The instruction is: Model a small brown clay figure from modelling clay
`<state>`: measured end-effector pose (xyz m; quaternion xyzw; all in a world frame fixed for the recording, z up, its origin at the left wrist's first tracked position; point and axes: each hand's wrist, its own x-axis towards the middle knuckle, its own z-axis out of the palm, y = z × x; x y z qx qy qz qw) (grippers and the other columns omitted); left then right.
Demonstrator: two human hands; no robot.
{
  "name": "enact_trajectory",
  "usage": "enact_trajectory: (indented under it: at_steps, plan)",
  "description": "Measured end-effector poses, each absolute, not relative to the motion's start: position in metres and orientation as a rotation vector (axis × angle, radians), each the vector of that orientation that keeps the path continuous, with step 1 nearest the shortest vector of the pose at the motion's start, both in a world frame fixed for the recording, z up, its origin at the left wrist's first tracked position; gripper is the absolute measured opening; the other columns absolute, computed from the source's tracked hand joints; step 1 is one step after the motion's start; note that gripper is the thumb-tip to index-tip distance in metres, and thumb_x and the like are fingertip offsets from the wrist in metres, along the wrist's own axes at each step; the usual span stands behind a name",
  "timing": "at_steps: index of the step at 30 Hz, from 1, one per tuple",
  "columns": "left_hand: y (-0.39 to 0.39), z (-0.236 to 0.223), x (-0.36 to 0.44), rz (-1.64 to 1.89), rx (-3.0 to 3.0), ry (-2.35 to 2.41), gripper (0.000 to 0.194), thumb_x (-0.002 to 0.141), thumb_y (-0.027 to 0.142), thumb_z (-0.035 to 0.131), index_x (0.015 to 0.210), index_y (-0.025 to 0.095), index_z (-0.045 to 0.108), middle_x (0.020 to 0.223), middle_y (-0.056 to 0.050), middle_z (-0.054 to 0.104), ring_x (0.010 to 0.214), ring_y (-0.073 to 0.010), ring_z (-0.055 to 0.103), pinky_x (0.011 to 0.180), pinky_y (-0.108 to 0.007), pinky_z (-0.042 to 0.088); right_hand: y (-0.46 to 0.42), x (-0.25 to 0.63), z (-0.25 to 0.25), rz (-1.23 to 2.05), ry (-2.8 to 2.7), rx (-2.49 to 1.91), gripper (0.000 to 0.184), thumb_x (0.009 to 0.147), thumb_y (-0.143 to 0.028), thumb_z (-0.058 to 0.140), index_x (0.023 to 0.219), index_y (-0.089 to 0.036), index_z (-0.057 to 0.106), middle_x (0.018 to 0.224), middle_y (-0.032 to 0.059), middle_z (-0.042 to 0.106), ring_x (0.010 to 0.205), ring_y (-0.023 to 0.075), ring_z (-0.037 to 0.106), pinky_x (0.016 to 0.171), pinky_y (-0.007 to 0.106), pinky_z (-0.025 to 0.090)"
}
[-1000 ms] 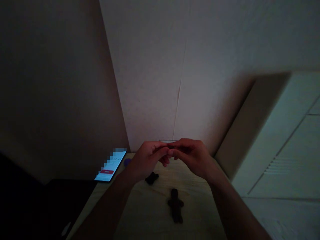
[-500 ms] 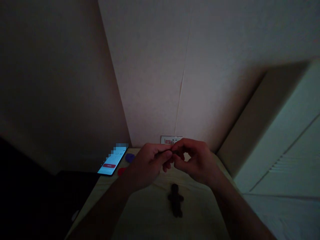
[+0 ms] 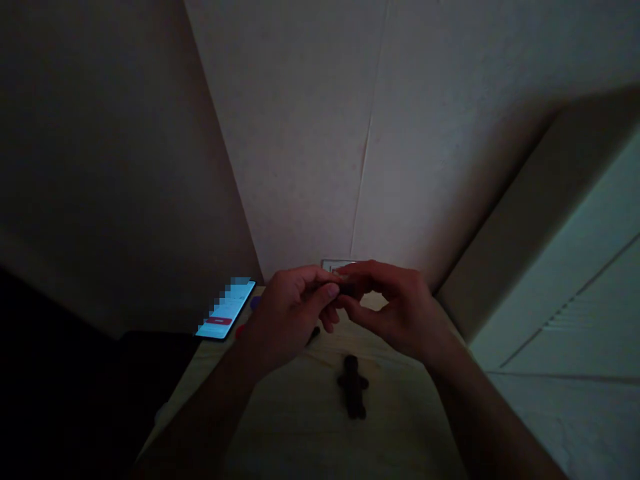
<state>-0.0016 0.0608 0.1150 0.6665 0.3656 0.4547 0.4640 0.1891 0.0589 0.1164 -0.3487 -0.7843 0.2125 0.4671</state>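
Note:
Over the wooden tabletop (image 3: 295,427), my left hand (image 3: 290,313) pinches a small dark piece (image 3: 346,289), soft-looking like modelling clay, between thumb and fingers. My right hand (image 3: 400,303) closes on the same piece from the other side, its thumb below and fingers above. Most of the piece is hidden by the fingertips. A dark, person-shaped figure (image 3: 353,390) lies flat below the hands, apart from both. Just under my left hand, a thin dark bit (image 3: 314,335) shows on the table.
A lit phone (image 3: 225,317) lies at the table's left edge. Beside it, a purple lump (image 3: 256,303) and a red lump (image 3: 241,331) are partly covered by my left hand. A wall socket (image 3: 330,265) is behind the hands, and a pale cabinet (image 3: 560,307) stands at right.
My view has tilted slightly down. Both hands have shifted a little, the right fingers now reaching further over the dark piece. The thin dark bit by my left hand has come into view.

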Motion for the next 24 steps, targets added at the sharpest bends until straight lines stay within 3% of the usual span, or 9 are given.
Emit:
enact_trajectory:
  at_steps: [4, 10, 20, 24]
  plan:
    - [0.062, 0.117, -0.004, 1.090, 1.589, 0.826, 0.016, 0.091, 0.027, 0.064, 0.087, 0.016, 0.075, 0.063, -0.001, 0.070, 0.053, -0.0142, 0.065, 0.050, -0.024, 0.053, 0.059, 0.193, 0.116, 0.635, -1.885, -0.809, 0.015, 0.089, -0.029, 0.080, 0.103, -0.026, 0.084, 0.089, 0.0018, 0.083, 0.076, 0.0182, 0.076, 0.070, 0.030, 0.060]
    - [0.053, 0.130, -0.003, 1.038, 1.676, 0.934, 0.013, 0.091, 0.023, 0.066, 0.085, 0.016, 0.075, 0.064, 0.000, 0.070, 0.054, -0.0112, 0.063, 0.051, -0.020, 0.050, 0.055, 0.189, 0.113, 0.739, -1.742, -0.803, 0.011, 0.079, -0.020, 0.084, 0.090, -0.021, 0.084, 0.074, 0.0010, 0.080, 0.062, 0.0147, 0.072, 0.058, 0.024, 0.058]
    - [0.050, 0.129, 0.000, 0.999, 1.681, 1.042, 0.010, 0.088, 0.020, 0.066, 0.082, 0.017, 0.073, 0.059, 0.003, 0.066, 0.048, -0.0088, 0.056, 0.045, -0.017, 0.042, 0.054, 0.180, 0.116, 1.100, -1.496, -0.779, 0.023, 0.061, -0.003, 0.091, 0.076, -0.018, 0.081, 0.063, -0.0026, 0.077, 0.052, 0.0075, 0.068, 0.052, 0.013, 0.055]
    - [0.055, 0.127, -0.006, 1.101, 1.781, 1.136, 0.009, 0.086, 0.021, 0.069, 0.081, 0.018, 0.075, 0.061, 0.002, 0.068, 0.050, -0.0097, 0.058, 0.046, -0.018, 0.042, 0.050, 0.185, 0.121, 1.276, -1.428, -0.677, 0.017, 0.067, -0.007, 0.090, 0.072, -0.019, 0.079, 0.055, -0.0036, 0.073, 0.044, 0.0084, 0.065, 0.045, 0.015, 0.055]
